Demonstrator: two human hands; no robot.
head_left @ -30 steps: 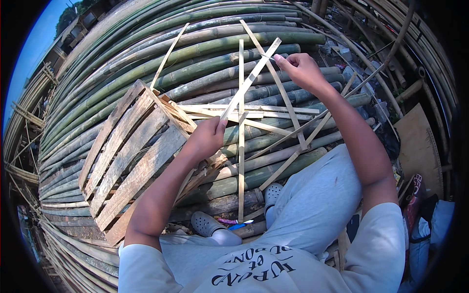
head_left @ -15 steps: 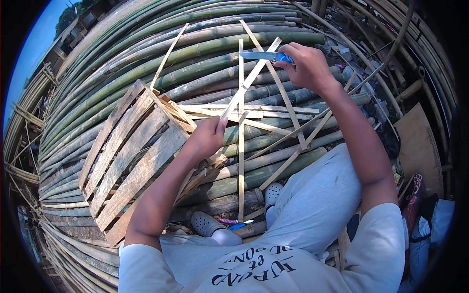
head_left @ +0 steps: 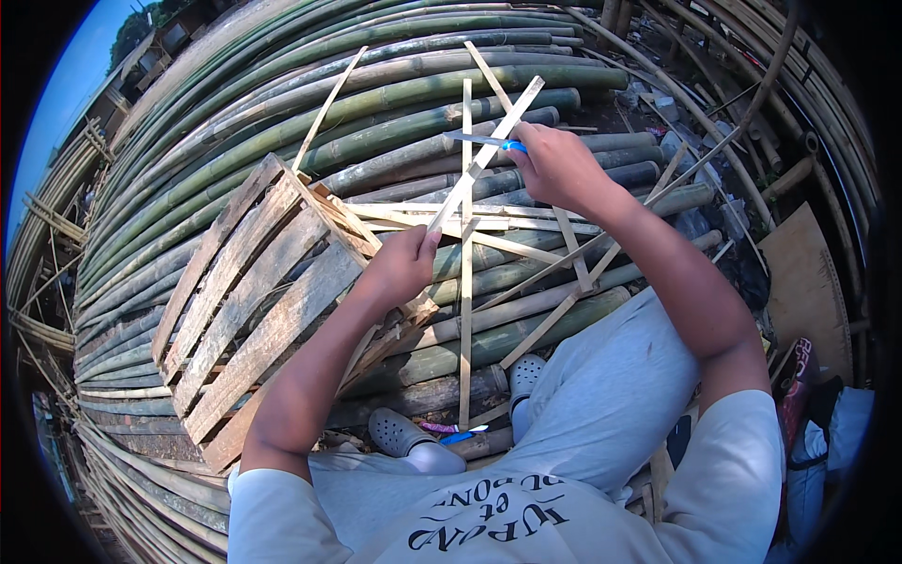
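My left hand (head_left: 402, 268) is closed round the lower end of a pale bamboo strip (head_left: 486, 155), which slants up and away to the right. In my right hand (head_left: 562, 167) is a knife (head_left: 477, 139) with a blue handle, its blade pointing left. The blade lies across the strip, a little below its upper end; whether it cuts in I cannot tell. Most of the handle is hidden by my fingers. Beneath the held strip stands another thin strip (head_left: 466, 310), running from near my feet to the far poles.
A slatted wooden crate (head_left: 254, 291) lies tilted at left, beside my left forearm. Loose bamboo strips (head_left: 526, 246) cross one another over rows of green bamboo poles (head_left: 395, 117). Near my shoes is a small blue and pink object (head_left: 458, 432). A brown board (head_left: 803, 282) leans at right.
My right hand has drawn the knife down along the strip, nearer to my left hand. The left hand and the strip have hardly moved.
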